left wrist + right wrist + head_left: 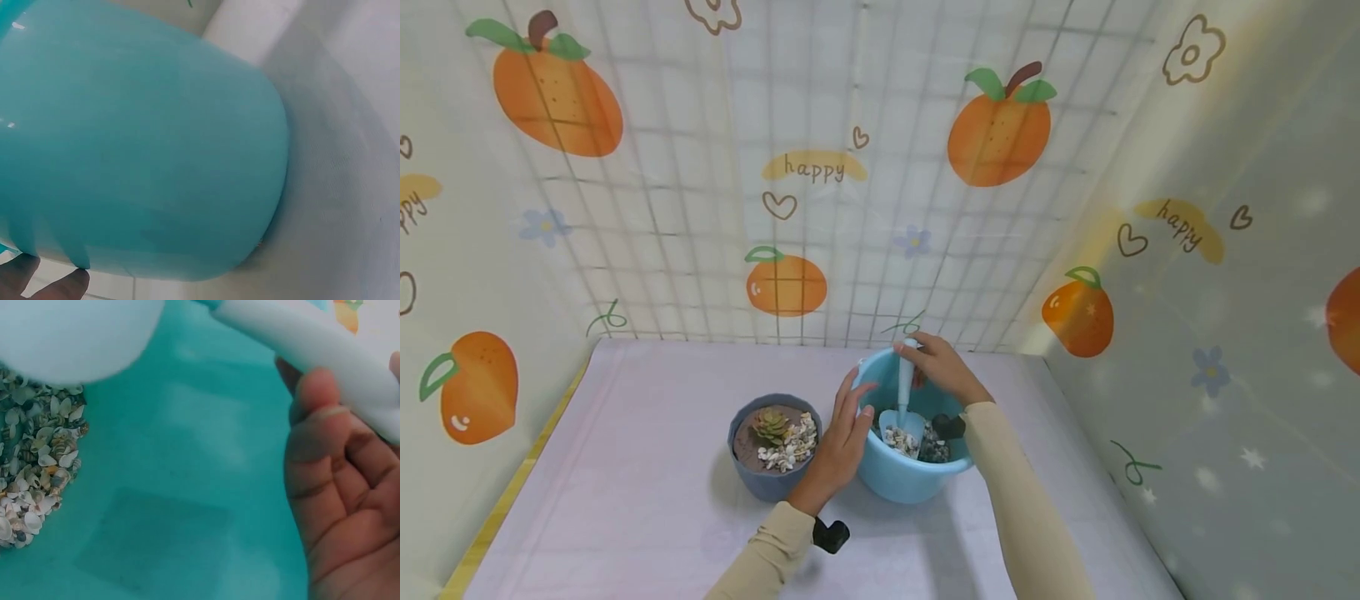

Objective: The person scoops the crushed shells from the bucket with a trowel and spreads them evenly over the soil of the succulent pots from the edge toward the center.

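My right hand grips the pale blue handle of a small shovel above a light blue bucket. The shovel's blade is down inside the bucket, with small pale shells on it. In the right wrist view the curled fingers meet the handle, and more shells lie at the bucket's bottom. My left hand is at the bucket's left side with its fingers extended. Two fingertips touch the outer wall in the left wrist view.
Left of the bucket stands a grey-blue pot with brown soil, a succulent and white shells. A pale cloth covers the table. Behind it rises a wire grid under a printed curtain.
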Demonstrator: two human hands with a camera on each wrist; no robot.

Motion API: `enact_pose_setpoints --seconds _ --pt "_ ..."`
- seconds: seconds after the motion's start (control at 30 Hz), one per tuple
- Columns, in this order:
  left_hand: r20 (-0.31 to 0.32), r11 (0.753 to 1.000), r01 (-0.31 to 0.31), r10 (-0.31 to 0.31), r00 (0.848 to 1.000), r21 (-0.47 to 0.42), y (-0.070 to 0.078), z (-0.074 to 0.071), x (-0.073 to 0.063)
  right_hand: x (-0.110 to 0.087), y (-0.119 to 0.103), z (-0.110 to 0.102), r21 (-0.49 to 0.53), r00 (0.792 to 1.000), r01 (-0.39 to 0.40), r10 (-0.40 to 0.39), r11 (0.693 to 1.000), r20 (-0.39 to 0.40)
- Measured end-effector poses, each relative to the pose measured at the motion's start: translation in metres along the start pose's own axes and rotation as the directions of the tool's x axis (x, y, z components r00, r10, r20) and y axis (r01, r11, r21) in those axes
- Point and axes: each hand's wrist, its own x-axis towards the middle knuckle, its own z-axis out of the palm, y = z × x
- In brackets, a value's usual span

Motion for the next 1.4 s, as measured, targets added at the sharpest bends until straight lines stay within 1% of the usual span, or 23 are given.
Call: enact_pose_setpoints --seconds 0.13,0.23,0.43,0.57,0.73,0.8,1.0,1.1,1.23,1.4 --pt "0.003 0.999 0.031 -0.031 1.0 -0.02 0.006 -0.001 0.0 0.0 -0.003 -0.003 0.006 1.0 0.017 -0.017 1.0 -0.011" --pt "-0.002 0.999 0.051 -0.051 0.999 -0.017 0.013 -0.001 -0.002 0.001 -0.004 -0.006 0.013 1.0 0.005 -0.004 1.0 -0.012" --pt "-0.034 0.999 0.039 -0.04 0.999 -0.013 0.03 -0.009 -0.003 0.0 -0.014 -0.016 0.012 0.998 -0.009 0.01 1.0 -0.067" --pt "-0.067 0.999 0.04 -0.042 0.997 -0.03 0.038 -0.019 -0.002 0.0 -0.02 -0.026 0.057 0.994 -0.013 0.019 0.998 -0.106" --pt "-0.109 0.999 0.043 -0.044 0.993 -0.013 0.037 -0.032 -0.001 0.0 -0.03 -0.035 0.052 0.989 -0.005 0.013 0.999 -0.147" --pt "-0.119 0.999 0.039 -0.04 0.992 -0.011 0.037 -0.037 0.0 0.001 -0.034 -0.037 0.047 0.989 0.0 0.007 0.999 -0.151" --pt "-0.136 0.999 0.042 -0.041 0.99 0.003 0.042 -0.052 -0.002 0.004 -0.043 -0.04 0.102 0.987 0.001 0.015 0.995 -0.161" --pt "-0.146 0.999 0.043 -0.04 0.988 0.015 0.043 -0.061 -0.003 0.007 -0.05 -0.039 0.132 0.984 0.008 0.016 0.991 -0.179" --pt "-0.169 0.999 0.023 -0.017 0.985 0.033 0.041 -0.072 -0.006 0.011 -0.062 -0.033 0.152 0.984 0.01 0.017 0.988 -0.18" --pt "-0.19 1.0 0.003 0.002 0.982 0.023 0.039 -0.091 -0.009 0.016 -0.072 -0.022 0.185 0.985 0.025 0.008 0.982 -0.171"
